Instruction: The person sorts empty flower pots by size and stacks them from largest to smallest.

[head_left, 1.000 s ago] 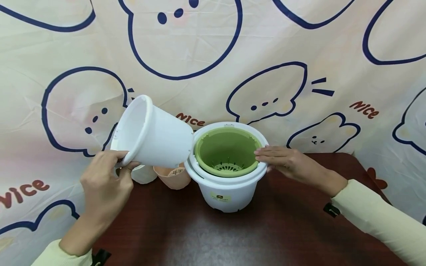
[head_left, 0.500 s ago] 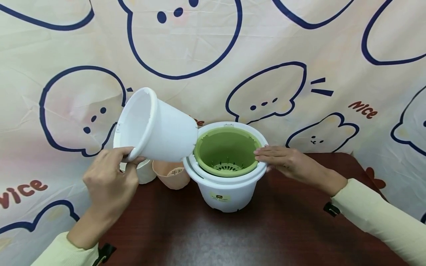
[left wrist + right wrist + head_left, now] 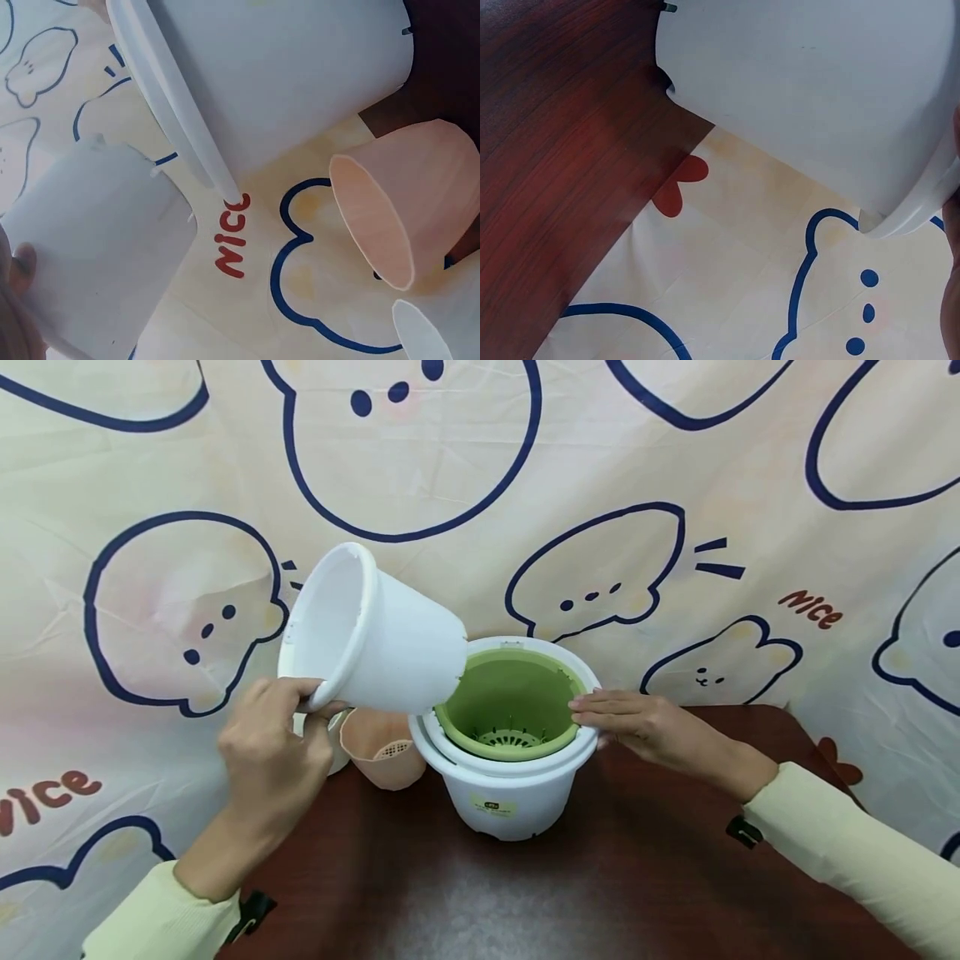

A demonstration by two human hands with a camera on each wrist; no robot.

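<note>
Cream cloth (image 3: 585, 460) with navy drawings filled everything behind the dark red-brown table (image 3: 660, 860). Upright on that table stood the stacked white pots (image 3: 543, 797), and my right hand (image 3: 645, 722) lay on their right side, fingers straight across the rim. To the left I held the tilted white pot (image 3: 412, 643) off the table, mouth leftward, its lower rim pinched in my left hand (image 3: 273, 739). Its base overlapped, from above, the green pot (image 3: 517, 672) nested in the stack; whether they touched I couldn't tell. Left of the stack sat a peach pot (image 3: 386, 762), then a pale pot (image 3: 450, 326), partly hidden. A yellowish label (image 3: 492, 807) marked the stack's front.
</note>
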